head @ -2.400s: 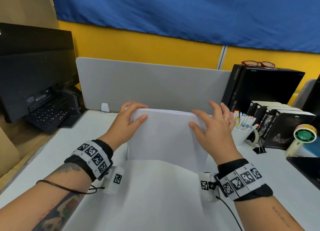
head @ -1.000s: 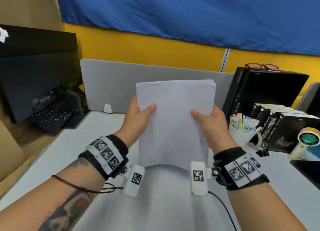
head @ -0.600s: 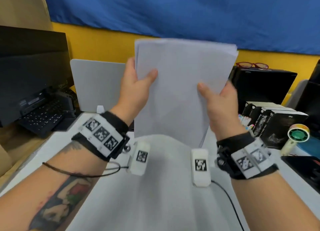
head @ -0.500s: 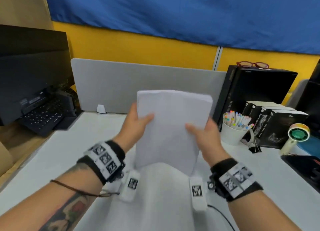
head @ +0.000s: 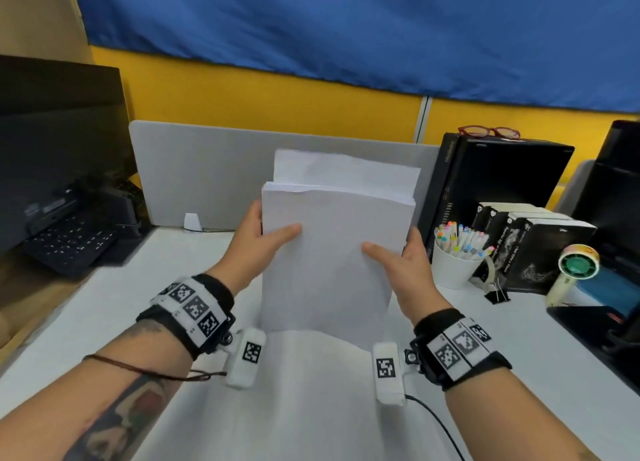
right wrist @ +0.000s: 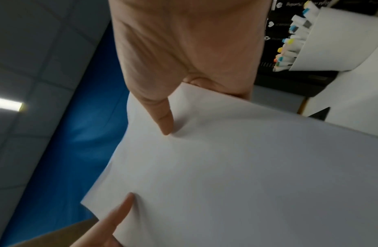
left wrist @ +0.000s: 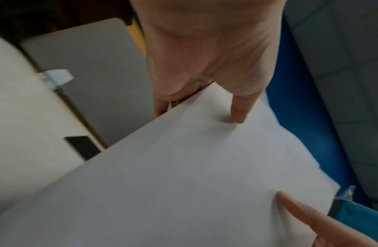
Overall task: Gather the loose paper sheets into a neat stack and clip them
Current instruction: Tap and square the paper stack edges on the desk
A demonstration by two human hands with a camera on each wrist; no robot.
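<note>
A stack of white paper sheets [head: 332, 246] stands upright on its lower edge on the white table [head: 104, 315], in front of me. My left hand [head: 258, 241] grips its left side, thumb on the front, fingers behind. My right hand [head: 403, 258] grips the right side the same way. One or two sheets at the back stick up above the others. The paper stack [left wrist: 184, 175] fills the left wrist view under my left hand [left wrist: 205, 100], and the paper stack [right wrist: 236, 167] fills the right wrist view under my right hand [right wrist: 184, 100]. A black binder clip [head: 497, 293] lies on the table at the right.
A white cup of coloured markers [head: 453, 253] stands just right of my right hand. Black boxes [head: 533, 249], a small fan [head: 573, 270] and a black computer case [head: 498, 180] crowd the right side. A grey divider [head: 207, 173] runs behind; a monitor and keyboard [head: 65, 239] sit left.
The stack went up off the table and came back down onto its lower edge, both hands holding its sides throughout. Now some back sheets stand higher than the front ones.
</note>
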